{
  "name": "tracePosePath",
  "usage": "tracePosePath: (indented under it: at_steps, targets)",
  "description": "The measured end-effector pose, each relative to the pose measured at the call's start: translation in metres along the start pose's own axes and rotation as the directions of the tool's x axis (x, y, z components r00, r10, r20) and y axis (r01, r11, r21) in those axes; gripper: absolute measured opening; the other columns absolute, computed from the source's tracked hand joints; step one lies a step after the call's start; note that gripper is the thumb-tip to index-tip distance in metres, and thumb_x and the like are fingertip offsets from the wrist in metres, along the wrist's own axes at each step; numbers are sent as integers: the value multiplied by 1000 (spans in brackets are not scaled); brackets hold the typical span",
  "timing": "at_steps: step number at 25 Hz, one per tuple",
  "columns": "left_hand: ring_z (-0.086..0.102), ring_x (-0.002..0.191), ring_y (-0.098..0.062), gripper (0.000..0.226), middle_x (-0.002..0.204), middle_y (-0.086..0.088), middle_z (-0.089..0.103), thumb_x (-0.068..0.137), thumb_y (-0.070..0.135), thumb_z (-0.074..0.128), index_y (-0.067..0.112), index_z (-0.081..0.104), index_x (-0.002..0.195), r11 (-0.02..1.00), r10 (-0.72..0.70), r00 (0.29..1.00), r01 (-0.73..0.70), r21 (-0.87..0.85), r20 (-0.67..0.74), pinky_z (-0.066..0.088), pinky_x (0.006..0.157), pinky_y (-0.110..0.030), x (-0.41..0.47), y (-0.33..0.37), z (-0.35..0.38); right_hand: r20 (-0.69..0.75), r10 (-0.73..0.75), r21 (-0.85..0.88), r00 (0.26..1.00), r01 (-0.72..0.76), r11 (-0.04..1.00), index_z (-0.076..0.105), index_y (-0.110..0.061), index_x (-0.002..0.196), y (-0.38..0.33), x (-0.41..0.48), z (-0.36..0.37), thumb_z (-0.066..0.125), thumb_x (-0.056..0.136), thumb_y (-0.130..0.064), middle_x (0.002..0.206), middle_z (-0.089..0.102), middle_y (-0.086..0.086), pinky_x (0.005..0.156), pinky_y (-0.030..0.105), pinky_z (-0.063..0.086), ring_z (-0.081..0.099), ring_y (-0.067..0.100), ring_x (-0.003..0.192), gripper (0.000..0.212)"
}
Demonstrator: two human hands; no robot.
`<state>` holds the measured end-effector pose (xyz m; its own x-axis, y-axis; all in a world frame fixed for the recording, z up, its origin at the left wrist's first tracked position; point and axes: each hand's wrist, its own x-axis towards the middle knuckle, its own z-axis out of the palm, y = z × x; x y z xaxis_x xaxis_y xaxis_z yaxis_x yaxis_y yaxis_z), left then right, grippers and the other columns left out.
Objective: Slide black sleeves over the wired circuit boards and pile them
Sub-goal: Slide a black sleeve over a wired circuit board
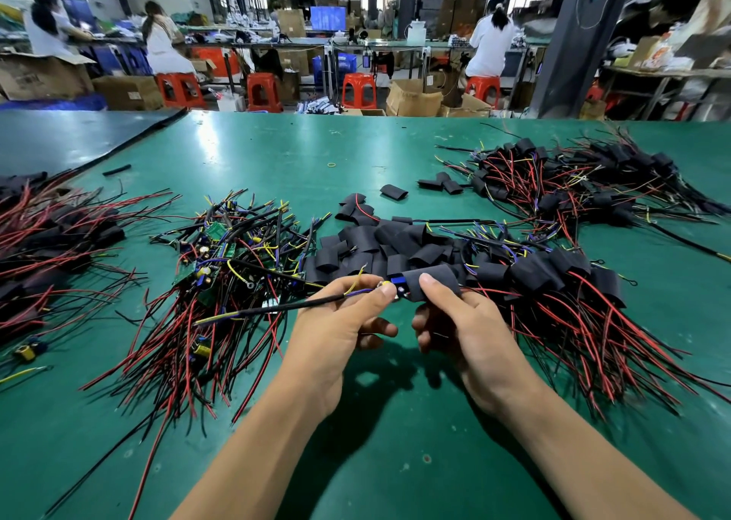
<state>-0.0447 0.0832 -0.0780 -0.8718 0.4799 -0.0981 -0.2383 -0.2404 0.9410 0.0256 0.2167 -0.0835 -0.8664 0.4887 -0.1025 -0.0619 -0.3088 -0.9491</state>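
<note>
black sleeve (433, 284) lay crosswise just above the green surface (395, 460), its long axis running left to right, mouth facing left. the circuit board (396, 282) showed only its blue end at that mouth. the right hand (470, 333) pinched the sleeve, thumb on top; the left hand (336, 333) pinched the board's wired end. the sleeve likely had to travel leftward. loose sleeves (368, 242) lay just behind, bare boards (221, 250) to the left.

A green mat (277, 155) covers my bench, and a small yellow rubber band (331, 165) lies on it toward the far edge. Beyond the bench I see red stools (358, 90), open cardboard boxes (413, 98), a blue crate (340, 69), a lit blue screen (327, 18) and a seated person in white (492, 44).
</note>
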Motion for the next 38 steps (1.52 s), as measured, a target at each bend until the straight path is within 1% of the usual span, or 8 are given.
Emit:
tracePosePath:
  at_steps: [4, 12, 17, 20, 22, 27, 32, 38]
  targets:
    - [63, 51, -12, 37, 94, -8, 77, 62, 37, 80, 17, 72, 91, 997, -81, 996, 81, 15, 43, 44, 45, -16, -1, 0, 2, 105, -67, 173, 992, 48, 984, 70, -9, 106, -3, 1, -1, 79, 67, -32, 60, 56, 3, 45, 20, 39, 45, 11, 46, 47]
    - [72, 63, -18, 35, 95, -13, 77, 64, 21, 79, 10, 71, 96, 985, -141, 974, 155, -72, 175, 54, 51, -22, -2, 7, -2, 15, -166, 123, 986, 163, 979, 67, -10, 80, -1, 2, -3, 80, 63, -47, 59, 60, 6, 42, 19, 42, 49, 12, 45, 43]
    - [70, 63, -14, 40, 98, -11, 77, 65, 29, 79, 11, 70, 99, 991, -126, 975, 132, -20, 182, 54, 54, -19, -3, 6, 0, -38, -256, -1, 966, 256, 967, 66, -9, 82, 1, 4, -4, 76, 73, -53, 57, 58, 6, 39, 21, 38, 47, 13, 44, 45]
    - [70, 63, -14, 39, 99, -11, 77, 66, 31, 79, 11, 71, 99, 994, -110, 982, 110, 8, 154, 52, 53, -18, -2, 5, -1, -51, -279, -77, 959, 275, 958, 71, -18, 75, 0, 3, -7, 75, 76, -54, 53, 55, 3, 38, 21, 35, 45, 13, 43, 37]
    - [69, 61, -13, 38, 98, -10, 77, 65, 32, 79, 13, 71, 97, 996, -94, 987, 95, 5, 131, 51, 52, -17, 0, 5, -2, -57, -277, -87, 959, 272, 958, 72, -22, 67, -1, 3, -7, 74, 75, -55, 51, 55, 1, 38, 20, 34, 45, 11, 42, 34]
    - [68, 60, -12, 37, 98, -8, 77, 65, 36, 79, 15, 73, 95, 994, -110, 984, 110, 6, 137, 49, 50, -17, -2, 3, 1, 20, -241, -70, 970, 242, 968, 76, -19, 75, 2, 2, -2, 73, 73, -64, 55, 58, 3, 41, 18, 37, 45, 12, 41, 45]
    - [66, 59, -11, 32, 95, -4, 77, 57, 41, 83, 23, 80, 83, 990, -140, 979, 143, -15, 146, 48, 52, -17, -3, 3, 2, 28, -227, -47, 974, 228, 973, 73, -23, 69, 5, 2, 1, 75, 64, -76, 57, 60, 2, 44, 19, 39, 47, 10, 42, 53]
    - [67, 60, -14, 26, 94, -9, 77, 62, 28, 82, 16, 78, 84, 988, -152, 975, 154, 4, 163, 51, 52, -18, -3, 5, -4, 35, -176, -48, 984, 177, 983, 73, -25, 66, 4, 1, 0, 67, 75, -65, 57, 58, -1, 45, 19, 37, 44, 9, 44, 41]
